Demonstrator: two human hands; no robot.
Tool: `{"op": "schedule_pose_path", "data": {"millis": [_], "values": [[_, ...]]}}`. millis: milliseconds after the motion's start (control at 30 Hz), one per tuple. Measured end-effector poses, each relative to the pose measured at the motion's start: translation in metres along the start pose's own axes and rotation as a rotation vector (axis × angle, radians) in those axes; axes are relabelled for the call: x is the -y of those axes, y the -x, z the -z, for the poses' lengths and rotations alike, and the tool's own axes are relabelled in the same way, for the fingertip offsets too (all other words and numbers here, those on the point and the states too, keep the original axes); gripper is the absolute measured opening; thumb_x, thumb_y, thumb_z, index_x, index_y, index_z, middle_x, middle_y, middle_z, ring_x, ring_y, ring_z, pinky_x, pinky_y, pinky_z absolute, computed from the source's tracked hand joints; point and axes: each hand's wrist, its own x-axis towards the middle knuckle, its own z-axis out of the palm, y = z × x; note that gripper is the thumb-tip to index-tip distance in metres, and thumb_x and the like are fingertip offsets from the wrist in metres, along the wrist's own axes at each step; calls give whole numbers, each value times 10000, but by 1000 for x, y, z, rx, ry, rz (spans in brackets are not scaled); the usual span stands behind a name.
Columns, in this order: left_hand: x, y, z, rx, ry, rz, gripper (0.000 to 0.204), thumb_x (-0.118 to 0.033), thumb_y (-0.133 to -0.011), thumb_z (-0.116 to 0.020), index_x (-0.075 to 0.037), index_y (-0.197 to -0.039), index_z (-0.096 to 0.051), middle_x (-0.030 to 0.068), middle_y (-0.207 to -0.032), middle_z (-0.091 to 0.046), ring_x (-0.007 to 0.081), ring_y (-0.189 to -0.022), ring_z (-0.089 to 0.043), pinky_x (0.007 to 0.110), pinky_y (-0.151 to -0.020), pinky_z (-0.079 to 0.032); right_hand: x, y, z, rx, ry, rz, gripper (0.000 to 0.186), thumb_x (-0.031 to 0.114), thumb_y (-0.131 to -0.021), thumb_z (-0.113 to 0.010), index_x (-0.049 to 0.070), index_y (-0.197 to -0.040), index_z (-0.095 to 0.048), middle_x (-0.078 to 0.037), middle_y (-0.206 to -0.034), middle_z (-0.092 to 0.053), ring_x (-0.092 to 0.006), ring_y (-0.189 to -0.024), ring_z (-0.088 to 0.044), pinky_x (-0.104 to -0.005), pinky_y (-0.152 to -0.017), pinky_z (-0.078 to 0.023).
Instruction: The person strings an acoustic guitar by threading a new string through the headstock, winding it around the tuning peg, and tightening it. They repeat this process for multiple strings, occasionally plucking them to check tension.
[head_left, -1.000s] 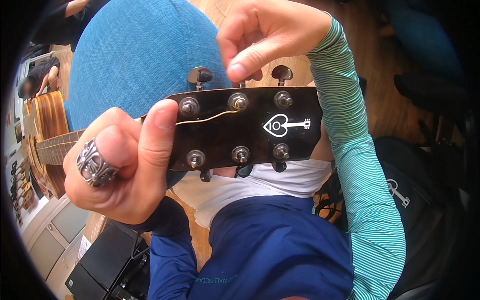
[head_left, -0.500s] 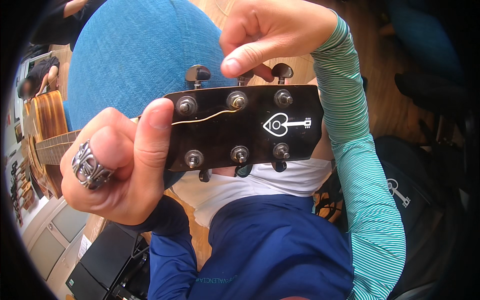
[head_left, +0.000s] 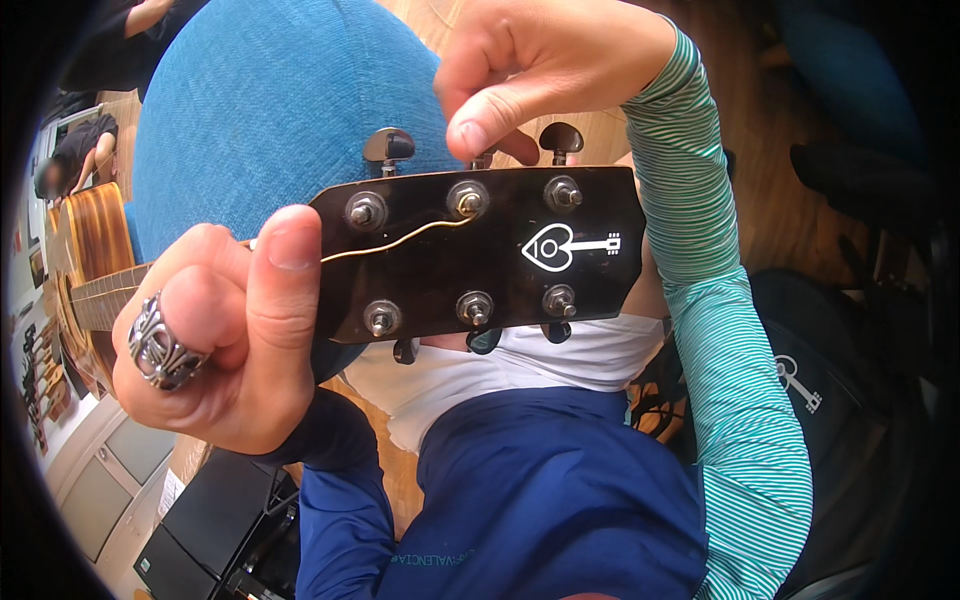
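Observation:
A guitar's black headstock [head_left: 420,285] faces up, printed with a white heart-and-key emblem. A gold-coloured string [head_left: 400,246] runs from the middle far-side tuning post [head_left: 467,200] toward the neck [head_left: 112,295]. My left hand [head_left: 215,335], wearing a chunky silver ring, is closed at the nut end, the string passing in between its thumb and curled index finger. Past the far edge, my right hand [head_left: 540,75] pinches the middle tuning peg [head_left: 482,160], mostly covered by the thumb and fingers. Bare tuning pegs [head_left: 561,138] stick out beside it.
A rounded blue fabric surface [head_left: 270,90] lies beyond the headstock. Further left is a striped wooden guitar body [head_left: 102,225]. Another person [head_left: 85,150] is at the upper left. A black bag [head_left: 820,430] stands at the right, a black box-like object [head_left: 205,515] at the lower left.
The headstock and my left hand have shifted slightly left, the hand a little lower too. My right thumb has rolled slightly rightward over the tuning peg.

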Motion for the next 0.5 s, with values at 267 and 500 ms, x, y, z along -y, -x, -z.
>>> {"op": "schedule_pose_path", "data": {"millis": [267,500], "values": [[0,-2,5,35,-3,-30,419,94,-870,-687,-52,-570,-434,-19,-556,-409,47,-491,-322,239,-501,-189,3,2,-2,-78,-253,19,336,243,-943,-707,-28,-1138,-666,-80,-931,-725,-110,-825,-680,-236,-754,-554],[17,-4,20,247,11,-290,292,196,-719,-736,-18,-737,-537,24,-560,-477,85,-419,-382,228,-420,-276,-29,-19,-9,2,-331,181,242,166,-968,-660,-36,-1101,-654,-65,-953,-706,-110,-846,-660,-244,-782,-552]]}}
